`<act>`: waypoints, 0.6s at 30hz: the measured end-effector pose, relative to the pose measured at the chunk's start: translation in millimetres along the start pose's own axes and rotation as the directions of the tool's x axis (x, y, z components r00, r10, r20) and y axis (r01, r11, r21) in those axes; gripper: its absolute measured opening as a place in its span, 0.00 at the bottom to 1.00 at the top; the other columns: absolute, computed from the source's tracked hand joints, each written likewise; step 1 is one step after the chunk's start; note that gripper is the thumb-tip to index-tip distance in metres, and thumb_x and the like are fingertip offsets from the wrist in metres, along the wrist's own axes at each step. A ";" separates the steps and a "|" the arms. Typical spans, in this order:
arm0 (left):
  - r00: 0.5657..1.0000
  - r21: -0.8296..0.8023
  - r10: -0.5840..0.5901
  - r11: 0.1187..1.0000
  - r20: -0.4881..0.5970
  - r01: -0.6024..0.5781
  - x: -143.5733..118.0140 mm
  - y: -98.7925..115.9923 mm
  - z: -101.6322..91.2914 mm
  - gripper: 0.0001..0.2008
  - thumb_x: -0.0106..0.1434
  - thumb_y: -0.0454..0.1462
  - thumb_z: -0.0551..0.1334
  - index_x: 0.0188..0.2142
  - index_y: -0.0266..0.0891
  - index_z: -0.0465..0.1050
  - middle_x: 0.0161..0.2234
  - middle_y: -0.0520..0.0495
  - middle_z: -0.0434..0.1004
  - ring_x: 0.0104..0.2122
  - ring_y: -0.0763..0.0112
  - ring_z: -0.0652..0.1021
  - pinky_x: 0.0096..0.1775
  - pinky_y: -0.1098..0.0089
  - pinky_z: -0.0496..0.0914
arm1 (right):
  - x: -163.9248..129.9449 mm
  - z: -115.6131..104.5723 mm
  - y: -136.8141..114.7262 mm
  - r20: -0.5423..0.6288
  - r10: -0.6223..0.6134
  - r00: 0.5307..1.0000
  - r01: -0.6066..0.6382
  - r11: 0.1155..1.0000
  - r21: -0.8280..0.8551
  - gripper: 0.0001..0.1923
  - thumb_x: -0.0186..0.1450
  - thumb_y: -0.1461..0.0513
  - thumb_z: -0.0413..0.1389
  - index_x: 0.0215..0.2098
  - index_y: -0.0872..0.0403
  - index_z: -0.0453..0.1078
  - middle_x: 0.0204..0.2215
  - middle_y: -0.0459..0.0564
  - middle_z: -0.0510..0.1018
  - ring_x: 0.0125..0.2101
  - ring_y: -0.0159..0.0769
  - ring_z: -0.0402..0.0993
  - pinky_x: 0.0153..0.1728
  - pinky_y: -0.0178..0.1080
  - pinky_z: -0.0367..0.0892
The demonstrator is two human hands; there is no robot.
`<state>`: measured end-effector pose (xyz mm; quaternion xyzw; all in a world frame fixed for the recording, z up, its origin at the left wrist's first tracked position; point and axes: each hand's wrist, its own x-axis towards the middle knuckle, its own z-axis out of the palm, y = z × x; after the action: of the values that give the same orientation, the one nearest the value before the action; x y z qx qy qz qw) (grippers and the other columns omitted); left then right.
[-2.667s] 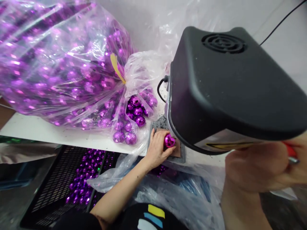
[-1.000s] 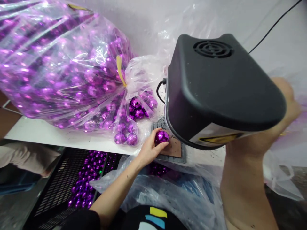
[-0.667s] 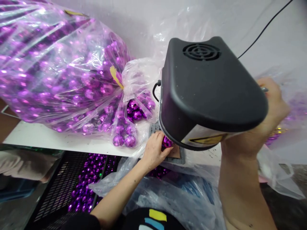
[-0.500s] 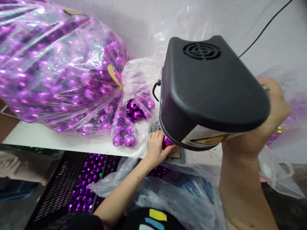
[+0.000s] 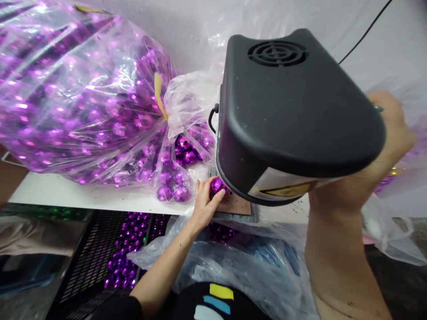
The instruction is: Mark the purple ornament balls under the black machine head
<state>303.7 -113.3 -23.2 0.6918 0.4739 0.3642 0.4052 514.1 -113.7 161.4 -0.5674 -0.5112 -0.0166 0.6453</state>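
Under the black machine head (image 5: 293,111), left hand (image 5: 203,205) pinching a purple ball (image 5: 216,184) at the plate (image 5: 235,206); fingers possibly getting caught. Right hand (image 5: 387,138) mostly hidden, grip impossible to tell.

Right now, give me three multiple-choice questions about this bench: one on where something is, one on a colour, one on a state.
1. Where is the ball that the left hand holds?
A. in the black crate
B. at the front edge of the black machine, over the brown pad
C. inside the big bag

2. What colour are the balls in the big bag?
A. purple
B. gold
C. green

3. How is the big bag closed?
A. wide open
B. zipped
C. tied at the neck with a yellow strip

Answers:
B, the ball sits beside the black machine above the brown pad.
A, purple shows through the clear plastic.
C, a yellow strip gathers the neck.
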 end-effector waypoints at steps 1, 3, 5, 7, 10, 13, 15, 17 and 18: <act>1.000 -0.004 -0.001 1.000 0.001 0.001 -0.1 0.5 2.1 0.22 0.68 0.49 0.61 0.59 0.47 0.69 0.56 0.44 0.76 0.59 0.53 0.73 0.67 0.43 0.55 | 0.2 -0.4 -0.5 0.011 -0.002 1.000 0.002 1.000 -0.006 0.22 0.70 0.47 0.49 0.32 0.59 0.62 0.22 0.41 0.58 0.24 0.14 0.56 0.29 0.28 0.52; 1.000 0.013 0.004 1.000 0.013 -0.004 0.0 2.5 5.9 0.22 0.68 0.49 0.62 0.57 0.45 0.70 0.57 0.42 0.74 0.60 0.53 0.72 0.68 0.42 0.53 | 0.8 -1.1 -1.8 0.029 -0.013 1.000 0.014 1.000 -0.021 0.22 0.70 0.48 0.48 0.32 0.59 0.61 0.21 0.40 0.57 0.23 0.13 0.55 0.29 0.27 0.52; 0.999 0.054 0.019 0.998 0.034 -0.020 0.4 5.3 8.4 0.22 0.67 0.49 0.62 0.56 0.42 0.71 0.57 0.39 0.74 0.61 0.51 0.70 0.67 0.40 0.53 | 1.2 -1.4 -3.0 0.018 -0.027 0.999 0.027 0.999 -0.029 0.23 0.70 0.47 0.47 0.31 0.59 0.60 0.21 0.40 0.56 0.24 0.13 0.54 0.28 0.27 0.51; 0.998 0.090 0.046 0.995 0.052 -0.050 0.7 8.8 9.9 0.22 0.67 0.48 0.62 0.56 0.42 0.72 0.58 0.37 0.73 0.62 0.48 0.69 0.67 0.38 0.53 | 1.1 -1.1 -3.5 -0.002 -0.029 1.000 0.029 0.999 -0.037 0.23 0.70 0.47 0.48 0.30 0.60 0.60 0.21 0.41 0.56 0.25 0.13 0.54 0.28 0.26 0.51; 0.992 0.133 0.105 0.985 0.071 -0.114 0.6 14.0 13.3 0.21 0.67 0.47 0.62 0.56 0.43 0.72 0.57 0.37 0.74 0.63 0.48 0.68 0.66 0.39 0.55 | 0.3 -0.4 -2.5 -0.004 -0.033 0.999 0.033 0.999 -0.042 0.22 0.70 0.48 0.49 0.30 0.59 0.61 0.21 0.41 0.56 0.24 0.14 0.54 0.28 0.27 0.52; 0.979 0.186 0.153 0.966 0.133 -0.177 -0.2 17.6 19.6 0.18 0.68 0.46 0.61 0.54 0.43 0.72 0.55 0.38 0.75 0.62 0.49 0.69 0.66 0.39 0.56 | 0.1 -0.5 -0.2 0.010 -0.044 0.999 0.044 0.999 -0.024 0.23 0.71 0.48 0.48 0.32 0.60 0.61 0.21 0.40 0.57 0.24 0.14 0.55 0.29 0.27 0.52; 0.970 0.220 0.169 0.954 0.175 -0.205 -1.1 18.3 23.8 0.17 0.69 0.46 0.59 0.52 0.41 0.72 0.54 0.37 0.75 0.60 0.49 0.70 0.66 0.38 0.55 | 0.4 -1.0 1.1 0.011 -0.034 0.999 0.034 0.999 -0.012 0.22 0.70 0.48 0.49 0.32 0.60 0.62 0.21 0.40 0.57 0.24 0.13 0.55 0.28 0.27 0.52; 0.965 0.237 0.174 0.947 0.194 -0.219 -2.3 18.2 26.0 0.16 0.70 0.45 0.58 0.51 0.40 0.72 0.54 0.36 0.75 0.59 0.49 0.71 0.66 0.37 0.54 | 0.6 -1.6 1.6 0.009 -0.027 1.000 0.027 1.000 -0.003 0.23 0.70 0.48 0.50 0.32 0.60 0.62 0.22 0.40 0.57 0.24 0.13 0.55 0.29 0.26 0.52; 0.964 0.238 0.174 0.946 0.201 -0.221 -2.7 18.3 26.1 0.16 0.70 0.45 0.58 0.51 0.40 0.72 0.53 0.36 0.75 0.58 0.50 0.72 0.66 0.37 0.54 | 0.5 -1.8 1.6 0.005 -0.028 1.000 0.028 1.000 -0.004 0.23 0.69 0.47 0.50 0.32 0.60 0.62 0.22 0.41 0.57 0.25 0.14 0.55 0.29 0.26 0.52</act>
<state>332.7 -125.5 -17.5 0.8125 0.4074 0.2751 0.3135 516.5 -114.2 161.0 -0.5617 -0.5205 -0.0252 0.6426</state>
